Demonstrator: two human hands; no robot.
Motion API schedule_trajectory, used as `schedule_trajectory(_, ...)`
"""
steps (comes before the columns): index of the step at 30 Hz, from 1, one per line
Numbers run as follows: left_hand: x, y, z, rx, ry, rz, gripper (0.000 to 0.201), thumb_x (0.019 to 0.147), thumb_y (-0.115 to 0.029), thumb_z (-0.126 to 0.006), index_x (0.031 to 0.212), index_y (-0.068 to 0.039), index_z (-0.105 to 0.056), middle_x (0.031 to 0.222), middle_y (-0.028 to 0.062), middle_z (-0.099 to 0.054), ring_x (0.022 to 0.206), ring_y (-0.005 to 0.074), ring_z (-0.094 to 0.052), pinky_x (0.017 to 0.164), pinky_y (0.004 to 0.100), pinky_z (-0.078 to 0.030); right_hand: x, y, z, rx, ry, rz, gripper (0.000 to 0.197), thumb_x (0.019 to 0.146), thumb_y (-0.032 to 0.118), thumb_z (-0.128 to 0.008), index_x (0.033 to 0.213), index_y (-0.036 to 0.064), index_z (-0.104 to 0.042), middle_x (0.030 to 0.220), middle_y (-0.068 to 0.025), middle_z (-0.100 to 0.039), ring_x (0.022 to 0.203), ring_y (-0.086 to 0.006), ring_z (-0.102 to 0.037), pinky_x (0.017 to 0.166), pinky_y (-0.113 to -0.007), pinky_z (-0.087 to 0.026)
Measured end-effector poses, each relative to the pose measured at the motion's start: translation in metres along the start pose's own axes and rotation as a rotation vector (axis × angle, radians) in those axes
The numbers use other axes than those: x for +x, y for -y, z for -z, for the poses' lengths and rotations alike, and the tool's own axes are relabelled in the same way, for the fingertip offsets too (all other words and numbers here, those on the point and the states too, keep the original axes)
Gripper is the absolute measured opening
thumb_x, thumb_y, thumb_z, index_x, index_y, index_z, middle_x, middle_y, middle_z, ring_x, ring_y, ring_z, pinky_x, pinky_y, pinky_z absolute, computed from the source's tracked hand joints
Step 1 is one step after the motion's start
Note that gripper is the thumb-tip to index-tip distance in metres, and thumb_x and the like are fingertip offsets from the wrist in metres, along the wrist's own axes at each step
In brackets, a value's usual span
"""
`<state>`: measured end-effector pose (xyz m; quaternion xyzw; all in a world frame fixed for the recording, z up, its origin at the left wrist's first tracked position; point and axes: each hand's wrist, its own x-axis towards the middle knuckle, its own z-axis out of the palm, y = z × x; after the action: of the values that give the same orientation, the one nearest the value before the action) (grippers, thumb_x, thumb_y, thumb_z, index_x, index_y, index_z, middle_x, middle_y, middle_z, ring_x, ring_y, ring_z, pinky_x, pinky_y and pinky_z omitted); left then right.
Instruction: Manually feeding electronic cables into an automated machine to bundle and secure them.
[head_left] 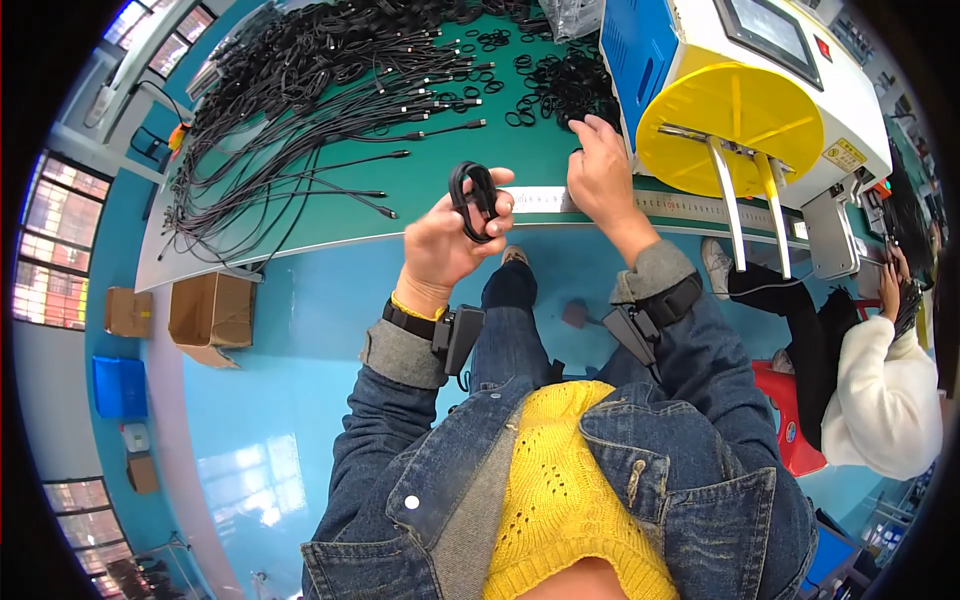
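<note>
1. The left hand (438,243), palm upward, has its fingers curled around a coiled black cable (484,187).
2. The right hand (602,180) reaches forward, back uppermost, fingers bent beside the small black loops (565,85); whether they grip one, I cannot tell.
3. Beyond, loose cables (290,150) cover the green desk's (525,150) left.

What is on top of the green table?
Black cables heaped at left, black bands by the right hand, ruler along near edge, machine at right. The tabletop beneath the heap is hidden.
</note>
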<state>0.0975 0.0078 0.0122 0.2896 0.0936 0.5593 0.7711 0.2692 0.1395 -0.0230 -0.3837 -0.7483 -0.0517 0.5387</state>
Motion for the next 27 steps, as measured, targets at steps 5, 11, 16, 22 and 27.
schedule_trajectory(5, -0.008, 0.014, -0.007, 0.784, -0.188, -0.036, 0.047, 0.071, -0.011, -0.056, 0.115, 0.0, -0.045, 0.091, 0.0056, -0.052, 0.072, 0.0129, -0.045, 0.055, 0.023, -0.038, 0.032, 0.066, 0.053, 0.384, 0.499, -0.215, 0.023, 0.081, 0.023, -0.053, 0.09, 0.0015, -0.056, 0.078, -0.0188, -0.06, 0.073, -0.0368, -0.059, 0.066, -0.043, -0.047)
schedule_trajectory(11, -0.02, 0.065, -0.017, 1.55, -0.283, -0.386, 0.029, 0.073, -0.012, -0.06, 0.1, -0.004, -0.056, 0.092, 0.0093, -0.06, 0.08, 0.0239, -0.058, 0.067, 0.0341, -0.046, 0.006, 0.118, 0.076, 0.181, 0.75, 0.074, 0.031, 0.078, 0.032, -0.056, 0.082, 0.0017, -0.054, 0.067, -0.0196, -0.06, 0.063, -0.0384, -0.059, 0.058, -0.047, -0.047)
schedule_trajectory(16, -0.008, 0.077, 0.013, 2.028, -0.38, 0.014, 0.018, 0.074, -0.013, -0.061, 0.089, -0.004, -0.061, 0.082, 0.0171, -0.063, 0.081, 0.0348, -0.061, 0.069, 0.0378, -0.048, -0.015, 0.093, 0.049, 0.124, 0.813, 0.012, 0.025, 0.08, 0.027, -0.053, 0.076, 0.0026, -0.054, 0.066, -0.0194, -0.059, 0.058, -0.0392, -0.057, 0.054, -0.048, -0.044)
schedule_trajectory(22, 0.015, 0.048, -0.003, 1.682, -0.581, -0.019, 0.016, 0.07, -0.014, -0.063, 0.074, 0.001, -0.061, 0.068, 0.0185, -0.061, 0.066, 0.0317, -0.062, 0.063, 0.0359, -0.048, -0.011, 0.072, 0.018, 0.455, 0.56, -0.277, 0.027, 0.083, 0.025, -0.049, 0.069, 0.0024, -0.055, 0.068, -0.0207, -0.059, 0.054, -0.0384, -0.055, 0.052, -0.046, -0.044)
schedule_trajectory(27, 0.054, 0.017, 0.014, 1.581, -0.39, 0.124, 0.024, 0.07, -0.017, -0.066, 0.084, 0.002, -0.06, 0.071, 0.0116, -0.063, 0.064, 0.0223, -0.06, 0.058, 0.0325, -0.048, -0.002, 0.028, -0.012, 0.867, 0.5, -0.905, 0.025, 0.083, 0.022, -0.049, 0.073, 0.0016, -0.059, 0.07, -0.0208, -0.06, 0.061, -0.0371, -0.056, 0.058, -0.044, -0.045)
